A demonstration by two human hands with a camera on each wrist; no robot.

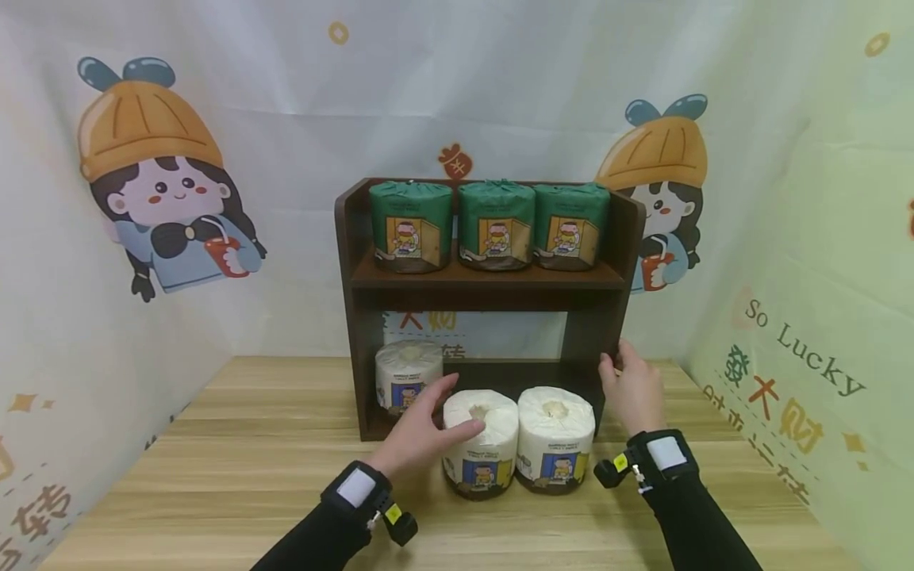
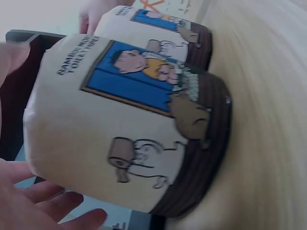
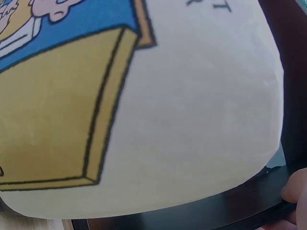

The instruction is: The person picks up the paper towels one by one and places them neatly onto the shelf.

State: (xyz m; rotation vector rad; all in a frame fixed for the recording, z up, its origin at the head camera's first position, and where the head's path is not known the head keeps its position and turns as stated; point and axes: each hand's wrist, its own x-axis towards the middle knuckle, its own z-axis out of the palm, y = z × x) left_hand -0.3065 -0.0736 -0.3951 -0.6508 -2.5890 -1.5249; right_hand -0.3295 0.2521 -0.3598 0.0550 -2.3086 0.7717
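Observation:
My left hand (image 1: 421, 432) is spread at the upper left of a white-wrapped toilet roll (image 1: 480, 456), its thumb overlapping the roll's top in the head view. In the left wrist view, the fingers (image 2: 53, 201) lie beside the roll's top end. A second white toilet roll (image 1: 556, 448) stands upright against the first one's right side. My right hand (image 1: 634, 388) holds the right side panel of a dark brown two-tier shelf (image 1: 585, 341), thumb at its front edge. Another white roll (image 1: 408, 373) stands inside the lower tier at the left.
Several green-wrapped toilet rolls (image 1: 496, 230) line the upper tier. The shelf stands on a wood-grain table (image 1: 271, 444), before a printed cloth backdrop (image 1: 300, 143) that also hangs along both sides. The two front white rolls stand before the lower opening.

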